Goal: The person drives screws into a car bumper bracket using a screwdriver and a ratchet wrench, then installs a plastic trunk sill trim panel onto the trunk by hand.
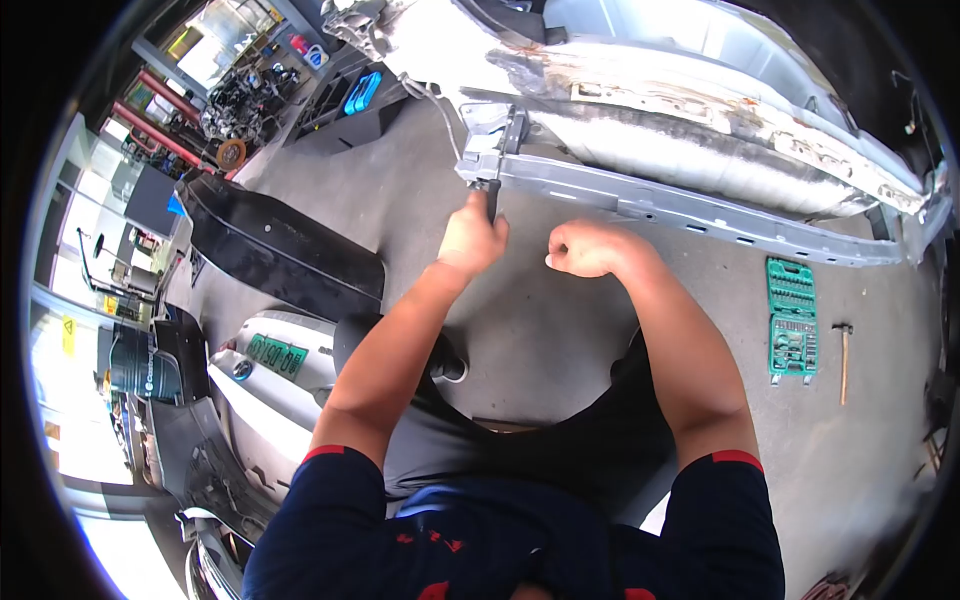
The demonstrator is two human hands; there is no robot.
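Observation:
My left hand is closed around a dark-handled tool, its kind partly hidden by my fingers. The tool's upper end is up against the left end of a silver-grey bumper beam on a car body. To the right, my right hand is curled into a fist just below the beam, apart from it. A dark hollow shows between its thumb and fingers, and whatever may be inside cannot be made out.
On the floor at right lie an open green socket set and a hammer. A black bumper part and a white bumper with a green plate lie at left. Behind stands a black bin with a blue case.

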